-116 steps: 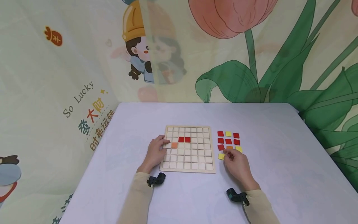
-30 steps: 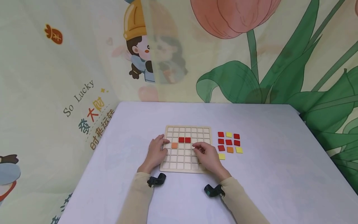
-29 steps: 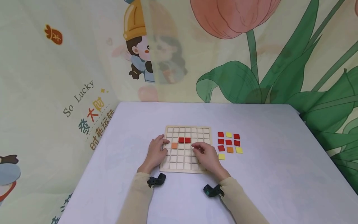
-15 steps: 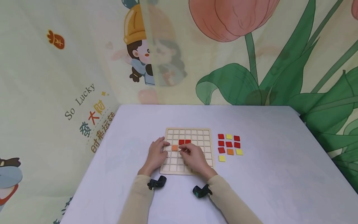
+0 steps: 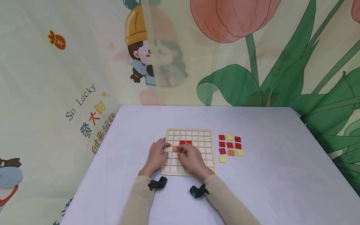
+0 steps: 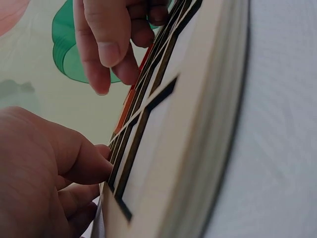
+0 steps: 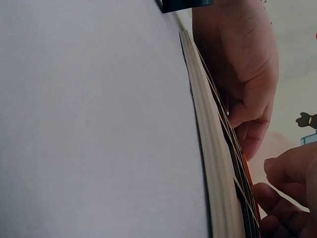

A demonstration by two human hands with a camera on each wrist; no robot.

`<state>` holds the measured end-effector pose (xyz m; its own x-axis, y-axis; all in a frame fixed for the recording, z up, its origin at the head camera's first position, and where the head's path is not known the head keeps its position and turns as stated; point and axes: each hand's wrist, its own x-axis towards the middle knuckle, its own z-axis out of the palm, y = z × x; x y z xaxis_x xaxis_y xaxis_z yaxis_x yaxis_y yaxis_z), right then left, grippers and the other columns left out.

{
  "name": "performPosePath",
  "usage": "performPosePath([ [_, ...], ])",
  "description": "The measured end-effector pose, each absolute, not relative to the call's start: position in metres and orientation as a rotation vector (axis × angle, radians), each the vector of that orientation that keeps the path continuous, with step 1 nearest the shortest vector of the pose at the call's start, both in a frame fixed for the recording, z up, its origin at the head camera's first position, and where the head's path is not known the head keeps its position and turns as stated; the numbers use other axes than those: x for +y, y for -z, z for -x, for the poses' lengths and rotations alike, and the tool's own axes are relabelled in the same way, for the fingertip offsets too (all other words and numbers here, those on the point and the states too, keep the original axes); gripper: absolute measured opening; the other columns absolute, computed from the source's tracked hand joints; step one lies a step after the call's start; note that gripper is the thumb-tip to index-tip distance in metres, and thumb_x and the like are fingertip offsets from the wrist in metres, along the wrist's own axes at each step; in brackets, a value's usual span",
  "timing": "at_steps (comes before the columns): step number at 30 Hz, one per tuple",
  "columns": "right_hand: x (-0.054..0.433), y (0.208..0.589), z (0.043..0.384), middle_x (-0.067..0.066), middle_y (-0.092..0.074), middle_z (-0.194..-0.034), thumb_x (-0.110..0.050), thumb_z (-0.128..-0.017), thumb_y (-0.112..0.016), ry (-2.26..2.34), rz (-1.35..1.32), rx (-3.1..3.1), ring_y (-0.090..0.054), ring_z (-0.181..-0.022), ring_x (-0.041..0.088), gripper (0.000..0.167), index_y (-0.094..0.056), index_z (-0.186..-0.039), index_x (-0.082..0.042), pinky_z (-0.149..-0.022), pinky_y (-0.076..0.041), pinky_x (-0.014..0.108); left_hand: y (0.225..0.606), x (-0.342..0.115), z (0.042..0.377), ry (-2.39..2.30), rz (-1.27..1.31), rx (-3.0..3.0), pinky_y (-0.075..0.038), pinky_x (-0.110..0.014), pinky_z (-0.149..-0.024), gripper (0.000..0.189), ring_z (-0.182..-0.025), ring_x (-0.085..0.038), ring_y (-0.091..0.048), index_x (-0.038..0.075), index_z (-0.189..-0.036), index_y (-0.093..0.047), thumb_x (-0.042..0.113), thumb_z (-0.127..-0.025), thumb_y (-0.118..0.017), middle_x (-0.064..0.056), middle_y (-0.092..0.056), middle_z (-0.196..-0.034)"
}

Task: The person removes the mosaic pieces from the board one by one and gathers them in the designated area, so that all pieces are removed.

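Observation:
A square wooden grid board [image 5: 208,170] lies on the table with two red tiles [image 5: 185,142] and an orange tile [image 5: 175,148] set in its cells. My left hand [image 5: 156,154] rests on the board's left edge, thumb and fingertips touching the rim; the left wrist view shows that thumb [image 6: 84,161] close up. Over the board, just right of the orange tile and partly covering it, is my right hand [image 5: 191,157]. Its thumb and index finger stand apart. No tile shows between the right fingers [image 7: 287,166] in the right wrist view; the cells beneath that hand are hidden.
To the right of the board, loose red tiles [image 5: 230,145], yellow tiles [image 5: 223,159] and an orange tile [image 5: 231,152] lie in rough rows. A white cloth [image 5: 270,175] covers the table. A printed curtain [image 5: 225,90] hangs behind it.
My right hand has moved left from the loose tiles, across the board, to beside the orange tile. The left hand has stayed at the board's edge. The view has tilted slightly.

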<state>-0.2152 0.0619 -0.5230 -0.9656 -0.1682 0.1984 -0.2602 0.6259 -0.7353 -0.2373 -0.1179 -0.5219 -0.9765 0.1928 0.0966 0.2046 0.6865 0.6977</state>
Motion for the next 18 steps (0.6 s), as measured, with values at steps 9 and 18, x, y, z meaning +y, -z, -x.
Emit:
performPosePath([
  [9,0.049,0.520,0.224,-0.007,-0.063,-0.078,-0.019,-0.089,-0.068,-1.189,-0.174,-2.761,-0.053,-0.065,0.009,0.021,-0.073,-0.108,-0.013,-0.058,-0.045,0.024,0.523,-0.118,0.238,1.193,0.355,-2.845,-0.011,-0.053,-0.121,0.032,-0.143,-0.034,-0.031,0.003,-0.114,-0.066,0.000,-0.084,-0.055,-0.017,-0.045,-0.148],
  [18,0.042,0.518,0.226,-0.009,-0.056,-0.069,-0.019,-0.087,-0.069,-1.067,-0.088,-2.788,-0.048,-0.057,0.007,0.020,-0.074,-0.106,-0.012,-0.053,-0.039,0.023,0.522,-0.118,0.236,1.180,0.353,-2.842,-0.012,-0.052,-0.121,0.033,-0.142,-0.035,-0.031,0.003,-0.113,-0.066,-0.001,-0.082,-0.055,-0.018,-0.045,-0.147],
])
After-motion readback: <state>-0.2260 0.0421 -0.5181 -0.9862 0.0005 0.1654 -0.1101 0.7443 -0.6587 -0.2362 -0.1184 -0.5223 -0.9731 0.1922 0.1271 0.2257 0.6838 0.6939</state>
